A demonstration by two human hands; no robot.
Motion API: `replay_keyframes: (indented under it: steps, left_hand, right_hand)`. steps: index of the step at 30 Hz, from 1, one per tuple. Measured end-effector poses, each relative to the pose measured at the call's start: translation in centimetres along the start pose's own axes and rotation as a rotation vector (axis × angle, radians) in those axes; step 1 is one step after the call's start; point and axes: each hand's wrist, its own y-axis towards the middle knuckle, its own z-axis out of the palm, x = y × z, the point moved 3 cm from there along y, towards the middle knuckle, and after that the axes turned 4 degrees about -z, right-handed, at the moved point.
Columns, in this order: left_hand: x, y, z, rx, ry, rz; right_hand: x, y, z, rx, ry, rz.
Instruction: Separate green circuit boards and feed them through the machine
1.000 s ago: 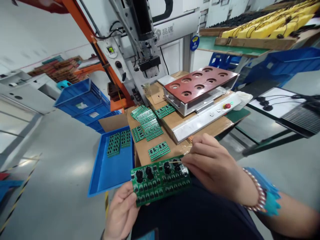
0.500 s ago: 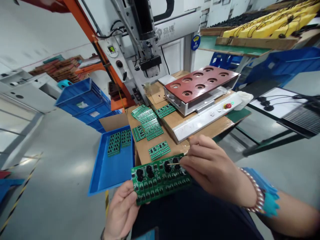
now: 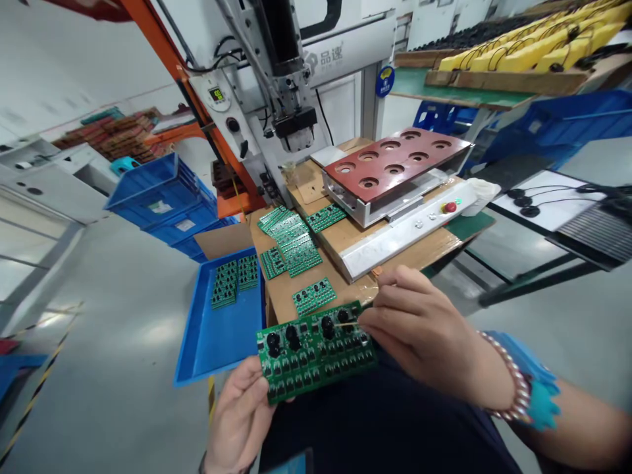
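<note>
A green circuit board [image 3: 316, 382] with black blobs along its upper half is tilted toward me above my lap. My left hand [image 3: 241, 408] grips its left end between thumb and fingers. Over the board's right end, my right hand [image 3: 419, 329] is closed in a pinch on a thin wooden toothpick [image 3: 346, 324]. The toothpick's tip lies close to a black blob [image 3: 328, 326]; whether it touches I cannot tell. Just beyond the board, a smaller-looking circuit board [image 3: 315, 296] lies on the brown work surface. The right hand hides part of the held board's right edge.
Overlapping circuit boards [image 3: 291, 237] lie on the bench. A blue tray [image 3: 217, 342] at the left holds more boards. Behind stands a machine with a red fixture plate [image 3: 397, 161] with round holes and a control strip [image 3: 409, 230]. Blue crates [image 3: 158, 191] are stacked at left.
The toothpick's tip has drawn back slightly to the right from the black blob. My right hand has shifted a little right; the left hand keeps its grip on the board.
</note>
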Motion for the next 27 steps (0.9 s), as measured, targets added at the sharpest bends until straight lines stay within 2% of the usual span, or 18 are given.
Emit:
replay_keyframes:
  steps: [8,15,22,27]
  left_hand:
    - [0.04,0.05,-0.05,0.014,0.0,-0.017]
    - [0.07,0.04,-0.08,-0.001,-0.07,-0.029]
    - [0.2,0.08,-0.21,-0.051,-0.076,-0.025]
    - [-0.04,0.03,-0.01,-0.042,-0.041,-0.014]
  right_hand:
    - [-0.22,0.24,-0.13,-0.047,0.013,0.005]
    - [-0.01,-0.07,0.04,-0.004,0.012,0.001]
    - [-0.14,-0.1,0.25,-0.001,0.018,0.0]
    - [0.11,-0.1,0.24,0.012,0.031,-0.009]
